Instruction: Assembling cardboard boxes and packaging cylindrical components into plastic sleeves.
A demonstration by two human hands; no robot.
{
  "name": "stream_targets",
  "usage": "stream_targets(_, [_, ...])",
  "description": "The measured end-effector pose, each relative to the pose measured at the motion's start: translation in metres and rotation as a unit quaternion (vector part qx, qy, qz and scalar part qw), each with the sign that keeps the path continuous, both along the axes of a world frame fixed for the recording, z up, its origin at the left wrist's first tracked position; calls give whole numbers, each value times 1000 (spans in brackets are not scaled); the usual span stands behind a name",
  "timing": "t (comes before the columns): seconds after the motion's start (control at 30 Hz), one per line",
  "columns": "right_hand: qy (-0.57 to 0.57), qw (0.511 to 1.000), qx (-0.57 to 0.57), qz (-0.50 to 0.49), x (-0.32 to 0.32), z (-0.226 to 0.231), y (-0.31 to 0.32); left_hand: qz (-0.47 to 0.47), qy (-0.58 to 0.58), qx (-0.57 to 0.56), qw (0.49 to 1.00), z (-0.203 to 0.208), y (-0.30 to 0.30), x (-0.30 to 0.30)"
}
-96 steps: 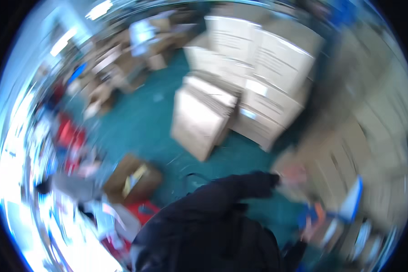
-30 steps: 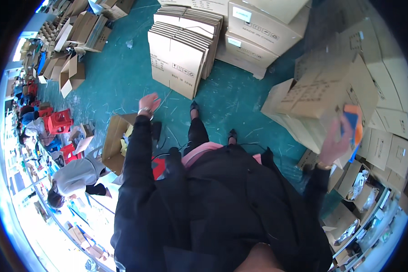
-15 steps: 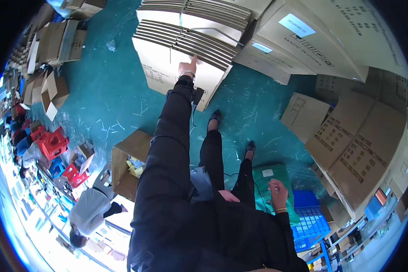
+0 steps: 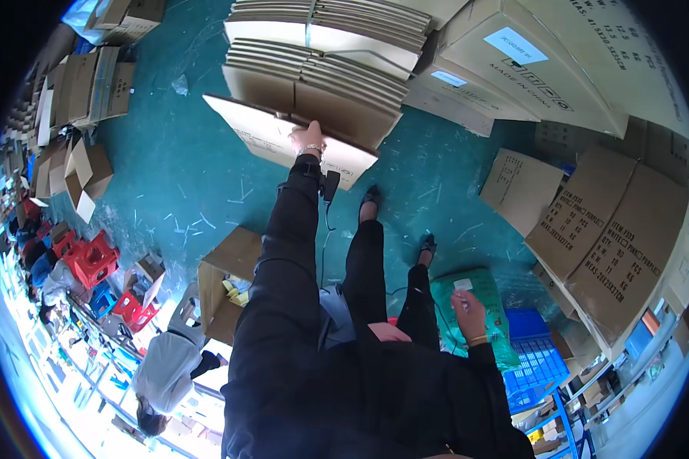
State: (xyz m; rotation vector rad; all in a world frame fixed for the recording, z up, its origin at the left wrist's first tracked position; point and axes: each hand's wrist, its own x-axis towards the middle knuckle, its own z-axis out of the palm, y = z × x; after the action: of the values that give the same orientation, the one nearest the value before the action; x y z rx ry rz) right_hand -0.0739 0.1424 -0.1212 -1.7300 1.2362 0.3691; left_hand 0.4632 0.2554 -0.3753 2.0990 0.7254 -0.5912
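Note:
My left hand (image 4: 308, 139) reaches forward and is closed over the upper edge of a flattened cardboard carton (image 4: 260, 136). That carton leans toward me, its top edge apart from the stack of flattened cartons (image 4: 337, 70) behind it. A strap (image 4: 309, 32) runs over the farther part of the stack. Held low at my right side, my right hand (image 4: 469, 317) has its fingers curled in; a small light spot shows at them, and what they hold, if anything, is hidden. Beneath it lies a green sack (image 4: 467, 287) with a white label.
Large cartons (image 4: 589, 222) stand along the right, and more (image 4: 505, 69) at the far right. A blue crate (image 4: 534, 367) is beside the sack. An open carton (image 4: 226, 291) sits left of my arm. A co-worker (image 4: 164, 371) sits at the lower left, near red stools (image 4: 96, 258).
My left hand has taken hold of the front carton's edge and tipped it toward me, opening a gap to the stack. My right hand stays low at my side, still curled.

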Motion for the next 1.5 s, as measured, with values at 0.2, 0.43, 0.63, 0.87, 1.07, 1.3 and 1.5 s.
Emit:
stream_targets(0.2, [-128,988,-26,82,17,-3,18,-275,-18,285,918,55,218,-36])
stream_targets(0.43, [-243,954,51,170,58,24,37,-185,-213,58,958,339,589,-129])
stream_targets(0.63, [-282,934,170,135,59,0,19,74,-197,-264,941,437,590,-318])
stream_targets(0.87, [-361,899,-43,242,93,7,-12,139,-268,-331,894,500,586,-419])
stream_targets(1.07, [-316,934,163,42,86,81,27,123,-273,-368,880,519,596,-441])
stream_targets(1.3, [-325,930,168,-22,61,107,7,48,-250,-416,873,497,612,-408])
stream_targets(1.5, [-346,926,142,-53,49,126,20,18,-221,-447,867,486,625,-379])
